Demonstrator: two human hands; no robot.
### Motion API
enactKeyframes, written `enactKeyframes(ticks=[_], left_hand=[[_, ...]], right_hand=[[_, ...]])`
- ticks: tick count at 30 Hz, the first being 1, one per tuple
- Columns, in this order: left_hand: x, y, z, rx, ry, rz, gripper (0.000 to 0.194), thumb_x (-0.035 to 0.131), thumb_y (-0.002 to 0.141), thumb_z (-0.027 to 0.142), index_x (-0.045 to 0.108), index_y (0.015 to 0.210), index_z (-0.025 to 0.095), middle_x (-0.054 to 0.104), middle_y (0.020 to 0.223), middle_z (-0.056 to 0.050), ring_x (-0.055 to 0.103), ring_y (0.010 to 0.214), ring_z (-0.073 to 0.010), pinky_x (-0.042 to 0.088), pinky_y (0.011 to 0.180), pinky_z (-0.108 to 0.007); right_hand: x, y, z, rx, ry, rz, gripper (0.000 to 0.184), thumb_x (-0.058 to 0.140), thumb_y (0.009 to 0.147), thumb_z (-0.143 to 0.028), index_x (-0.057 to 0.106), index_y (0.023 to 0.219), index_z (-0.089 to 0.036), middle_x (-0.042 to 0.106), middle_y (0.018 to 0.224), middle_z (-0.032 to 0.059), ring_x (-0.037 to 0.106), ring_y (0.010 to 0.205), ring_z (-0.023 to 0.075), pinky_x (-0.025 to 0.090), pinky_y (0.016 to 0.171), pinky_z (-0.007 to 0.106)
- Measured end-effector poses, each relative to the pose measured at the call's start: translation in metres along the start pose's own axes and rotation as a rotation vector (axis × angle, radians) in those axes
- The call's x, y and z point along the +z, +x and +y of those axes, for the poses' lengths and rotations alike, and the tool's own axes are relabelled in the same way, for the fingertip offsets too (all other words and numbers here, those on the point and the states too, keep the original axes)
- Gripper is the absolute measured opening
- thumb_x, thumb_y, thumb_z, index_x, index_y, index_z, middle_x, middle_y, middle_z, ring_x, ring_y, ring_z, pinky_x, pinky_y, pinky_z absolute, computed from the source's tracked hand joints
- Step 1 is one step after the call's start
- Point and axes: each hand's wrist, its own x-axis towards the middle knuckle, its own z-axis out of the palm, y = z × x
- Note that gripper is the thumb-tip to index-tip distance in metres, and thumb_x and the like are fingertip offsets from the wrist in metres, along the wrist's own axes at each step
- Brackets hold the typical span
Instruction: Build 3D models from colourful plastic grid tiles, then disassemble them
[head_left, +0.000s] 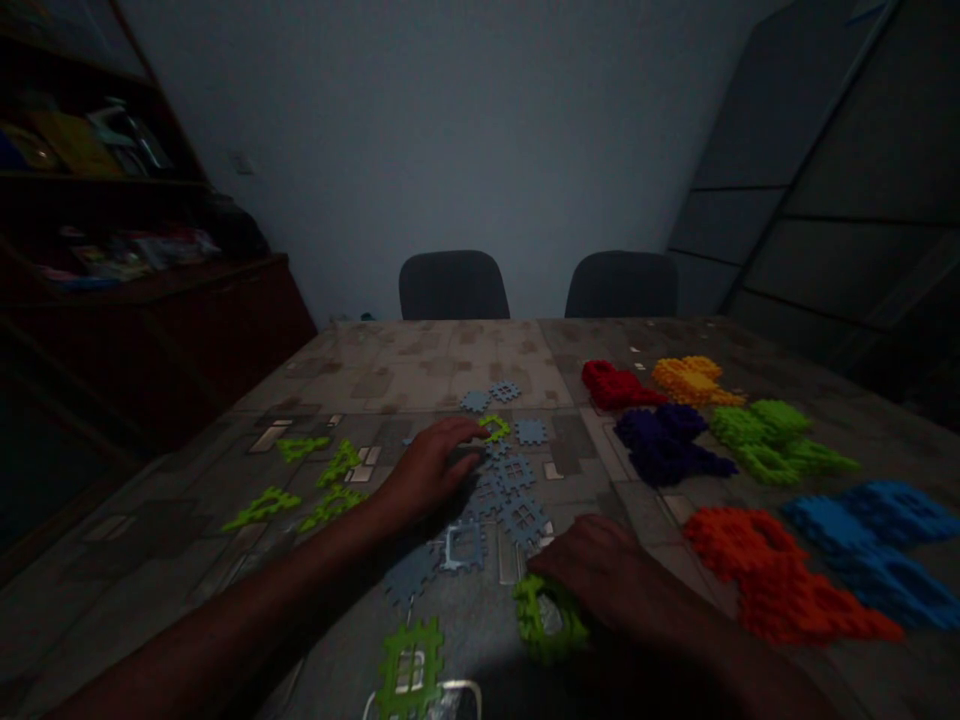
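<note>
On the right side of the tabletop [390, 370], 6 piles [664, 440] sit in 3 rows of 2. A run of pieces [516, 472] goes down the middle toward the near edge. Toward the left edge lies a group of 4 pieces [341, 462], with the left hand [442, 455] between that group and the run. Nearest the near edge are 1 separate piece [394, 665] and, right of it, a stack [529, 615] beside the right hand [600, 560]. 2 chairs [454, 285] stand behind the far edge.
</note>
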Motion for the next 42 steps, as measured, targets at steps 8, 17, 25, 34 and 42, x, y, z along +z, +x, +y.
enactKeyframes(ticks=[8, 17, 25, 34, 42], left_hand=[[0.011, 0.037, -0.016, -0.238, 0.176, -0.087, 0.037, 0.063, 0.086, 0.012, 0.065, 0.123, 0.015, 0.067, 0.126, -0.012, 0.063, 0.117, -0.0264, 0.048, 0.103, -0.037], [0.018, 0.068, -0.005, -0.267, 0.376, -0.293, 0.024, 0.069, 0.093, 0.035, 0.066, 0.107, 0.015, 0.067, 0.112, -0.008, 0.064, 0.104, -0.0241, 0.053, 0.093, -0.047], [0.012, 0.051, 0.017, -0.241, 0.288, -0.133, 0.012, 0.058, 0.097, 0.018, 0.068, 0.100, 0.014, 0.067, 0.108, -0.008, 0.063, 0.104, -0.0227, 0.050, 0.093, -0.041], [0.007, -0.031, 0.079, -0.380, -0.552, -0.074, 0.032, 0.075, 0.076, 0.010, 0.067, 0.106, 0.016, 0.062, 0.072, 0.004, 0.057, 0.062, -0.0107, 0.042, 0.056, -0.018], [0.019, -0.059, 0.086, -0.484, -0.860, -0.072, 0.022, 0.072, 0.066, 0.012, 0.066, 0.086, 0.016, 0.060, 0.067, 0.005, 0.053, 0.061, -0.0105, 0.038, 0.058, -0.021]], right_hand=[[0.012, -0.002, 0.005, 0.032, -0.025, -0.060, 0.057, 0.076, 0.074, -0.034, 0.059, 0.126, -0.023, 0.067, 0.120, 0.0093, 0.058, 0.109, 0.0278, 0.034, 0.100, 0.046], [-0.023, 0.000, -0.019, 0.149, -0.034, 0.040, 0.041, 0.071, 0.077, -0.020, 0.065, 0.117, -0.018, 0.071, 0.112, 0.0111, 0.063, 0.103, 0.0287, 0.048, 0.094, 0.046], [-0.019, -0.012, -0.008, 0.027, -0.176, 0.366, 0.037, 0.062, 0.087, -0.024, 0.064, 0.125, -0.028, 0.074, 0.116, 0.0045, 0.071, 0.100, 0.0238, 0.060, 0.083, 0.033], [-0.022, -0.011, -0.013, 0.073, -0.073, 0.355, 0.054, 0.063, 0.087, -0.025, 0.055, 0.140, -0.033, 0.065, 0.133, 0.0062, 0.063, 0.119, 0.0302, 0.056, 0.094, 0.041], [-0.022, 0.001, -0.032, 0.074, 0.032, 0.155, 0.056, 0.071, 0.079, -0.020, 0.058, 0.133, -0.024, 0.065, 0.123, 0.0094, 0.060, 0.112, 0.0280, 0.051, 0.091, 0.039]])
